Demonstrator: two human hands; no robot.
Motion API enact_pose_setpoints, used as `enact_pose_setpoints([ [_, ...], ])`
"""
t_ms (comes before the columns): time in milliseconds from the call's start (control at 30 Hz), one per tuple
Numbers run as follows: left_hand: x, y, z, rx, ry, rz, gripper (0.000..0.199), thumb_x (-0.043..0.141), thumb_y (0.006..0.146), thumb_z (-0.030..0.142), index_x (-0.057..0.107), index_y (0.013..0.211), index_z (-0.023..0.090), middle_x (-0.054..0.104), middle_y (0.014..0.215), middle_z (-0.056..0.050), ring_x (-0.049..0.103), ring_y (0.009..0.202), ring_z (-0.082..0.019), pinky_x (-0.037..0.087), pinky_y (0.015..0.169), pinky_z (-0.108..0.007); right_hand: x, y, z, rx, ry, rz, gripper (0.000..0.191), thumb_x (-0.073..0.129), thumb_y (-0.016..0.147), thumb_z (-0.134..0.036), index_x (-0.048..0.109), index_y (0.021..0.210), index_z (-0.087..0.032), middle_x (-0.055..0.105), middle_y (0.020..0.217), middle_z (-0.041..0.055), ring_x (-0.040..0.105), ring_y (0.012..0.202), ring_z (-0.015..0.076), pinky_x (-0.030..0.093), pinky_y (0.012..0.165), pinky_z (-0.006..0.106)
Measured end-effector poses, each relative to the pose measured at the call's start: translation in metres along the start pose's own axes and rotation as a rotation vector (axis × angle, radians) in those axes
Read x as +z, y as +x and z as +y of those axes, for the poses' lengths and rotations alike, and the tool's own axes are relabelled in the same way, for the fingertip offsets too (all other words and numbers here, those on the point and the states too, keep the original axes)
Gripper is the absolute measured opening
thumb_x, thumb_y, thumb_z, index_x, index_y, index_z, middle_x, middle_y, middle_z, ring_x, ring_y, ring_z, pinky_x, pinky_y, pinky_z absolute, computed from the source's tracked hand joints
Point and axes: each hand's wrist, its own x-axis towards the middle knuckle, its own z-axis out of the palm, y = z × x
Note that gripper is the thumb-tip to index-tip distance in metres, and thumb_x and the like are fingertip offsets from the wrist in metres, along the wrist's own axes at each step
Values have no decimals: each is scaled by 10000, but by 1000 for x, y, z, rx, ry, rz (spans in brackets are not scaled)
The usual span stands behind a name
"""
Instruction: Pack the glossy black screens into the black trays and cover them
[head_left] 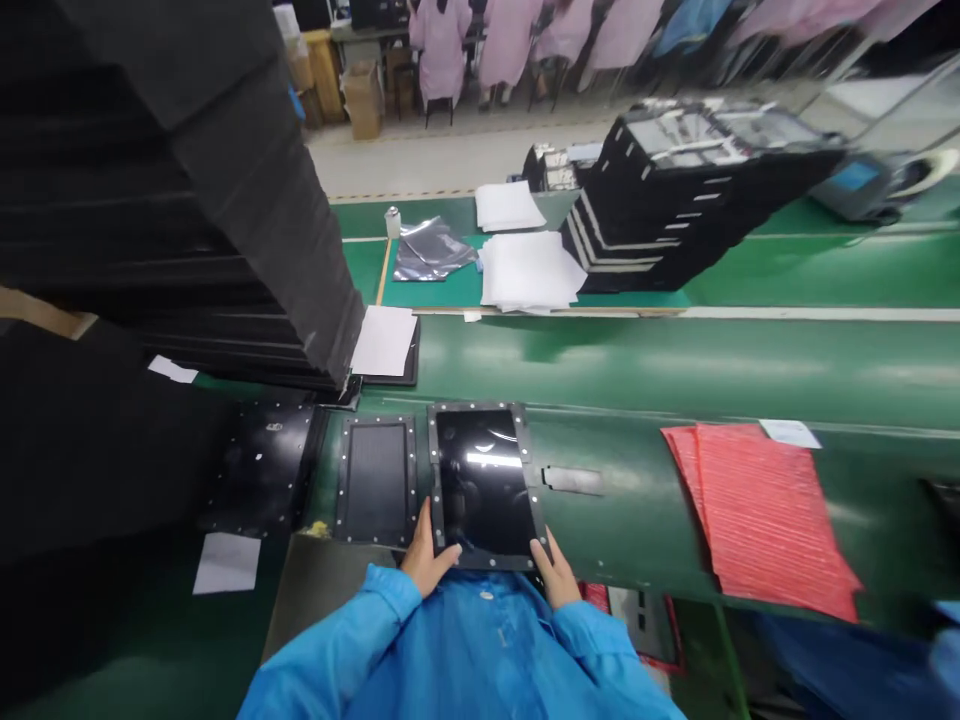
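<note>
My left hand [429,556] grips the lower left corner of a glossy black screen panel [484,500], its thumb on the front and a finger along the side. My right hand [555,570] is closed on the panel's lower right corner in the same way. A dark grey frame with small light dots along its edge surrounds the glossy face, which reflects a bright light. Left of it lies a similar matte dark frame [376,480] on the green bench. Close by on the right is a thin metallic strip [574,480]. The panel's underside is hidden.
A tall stack of black foam trays [247,230] rises at the left. Red bubble-wrap sheets [772,515] lie right. Farther back are white sheets [531,270], a silvery bag [431,250] and stacked black trays [660,200]. Across the aisle, several people in pink [439,50] sit.
</note>
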Motion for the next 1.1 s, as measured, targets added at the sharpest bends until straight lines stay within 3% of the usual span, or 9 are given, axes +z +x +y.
enact_pose_setpoints([
  [233, -5, -11, 6, -82, -47, 148, 816, 580, 771, 429, 239, 1462, 160, 245, 1547, -107, 182, 1439, -247, 145, 1202, -407, 2, -5, 3, 44, 128, -166, 787, 564, 751, -552, 326, 1431, -234, 399, 1458, 84, 364, 1353, 277, 277, 1140, 474],
  [367, -24, 60, 59, -48, 24, 241, 766, 648, 732, 305, 346, 1419, 147, 253, 1543, -115, 179, 1439, -258, 151, 1197, -392, 3, 70, -36, 5, 156, -320, 905, 617, 706, -548, 267, 1454, -179, 287, 1522, 119, 267, 1400, 307, 236, 1155, 471],
  [433, -35, 104, 91, -58, 32, 278, 590, 554, 834, 309, 405, 1381, 146, 343, 1502, -116, 249, 1419, -228, 175, 1185, -370, 6, 119, -64, 3, 162, -267, 900, 572, 723, -590, 268, 1449, -154, 261, 1530, 137, 234, 1415, 298, 206, 1162, 475],
  [500, -41, 135, 113, -75, 33, 322, 481, 482, 898, 330, 447, 1345, 157, 459, 1425, -111, 361, 1366, -212, 233, 1160, -361, 10, 157, -88, -35, 189, -218, 818, 538, 735, -612, 335, 1406, -190, 344, 1492, 128, 303, 1386, 290, 234, 1146, 490],
  [600, -39, 147, 119, -71, 69, 371, 411, 480, 910, 313, 491, 1292, 161, 569, 1305, -104, 501, 1244, -211, 325, 1105, -364, 12, 178, -104, -103, 208, -181, 667, 523, 730, -640, 494, 1233, -203, 551, 1306, 127, 498, 1225, 287, 365, 1062, 476],
  [767, -31, 141, 124, -43, 126, 394, 361, 477, 910, 277, 519, 1247, 155, 615, 1221, -105, 544, 1180, -215, 357, 1075, -359, 12, 172, -107, -135, 269, -117, 565, 573, 672, -650, 568, 1010, -197, 639, 1128, 115, 584, 1043, 268, 439, 966, 441],
  [900, -21, 120, 139, -107, 347, 444, 556, 529, 866, 293, 414, 1359, 63, 436, 1420, -204, 380, 1342, -289, 268, 1130, -424, 16, 183, -110, -104, 267, -151, 640, 586, 638, -670, 565, 1044, -176, 649, 1085, 126, 600, 998, 270, 447, 947, 455],
  [967, -10, 83, 134, 21, 532, 282, 649, 612, 791, 285, 417, 1375, 79, 362, 1479, -183, 284, 1396, -308, 173, 1168, -449, 16, 187, -110, -153, 191, -135, 653, 566, 672, -664, 563, 1092, -164, 648, 1090, 134, 601, 999, 273, 454, 936, 466],
  [1100, 6, -2, 93, 244, 612, -300, 488, 576, 796, 268, 555, 1282, 242, 489, 1408, -45, 342, 1377, -247, 127, 1187, -423, 12, 184, -111, -410, -75, 11, 535, 521, 789, -551, 579, 1133, -145, 624, 1159, 165, 564, 1087, 295, 436, 965, 494],
])
